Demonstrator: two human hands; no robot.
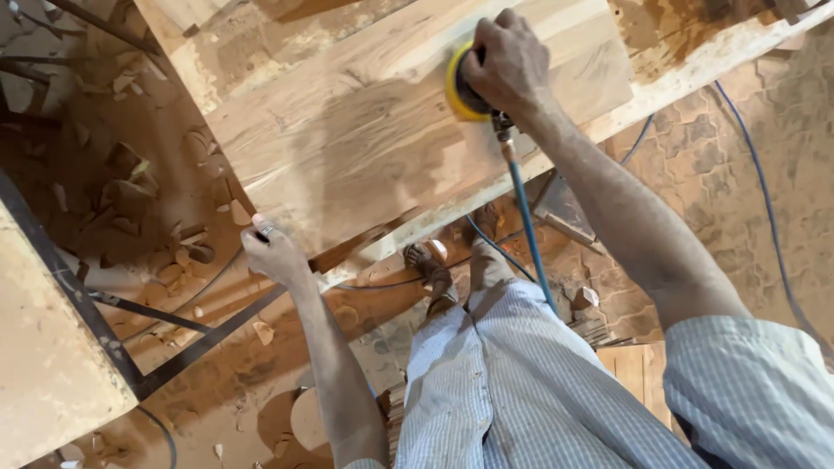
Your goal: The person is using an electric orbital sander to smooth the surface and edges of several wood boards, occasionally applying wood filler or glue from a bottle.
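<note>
The right hand (508, 62) has its grip closed over the top of a round sander with a yellow disc-shaped pad (460, 87), fingers wrapped down around the body so the palm bears straight onto it. Held that way, the pad lies flat against the broad pale wooden plank (347, 148), which looks like the reason for the overhand hold: weight goes down through the palm while the wrist steers. A blue air hose (528, 234) leaves the tool on the side toward the body and runs down past the striped grey trousers (512, 382), so it trails clear of the sanded face.

The right arm is stretched nearly straight, reaching forward and across to the far part of the plank, the forearm bare below a rolled check sleeve.

The left hand (276, 252) is curled shut on the near lower edge of the same plank, fingers hooked over the rim with a ring showing. It seems set there to steady the board against the push of the sander. That arm is bent less, running up from the lower frame with the elbow low.

The plank rests slanted on a dark metal frame (95, 304), over a floor littered with orange-brown wood scraps (139, 191).
</note>
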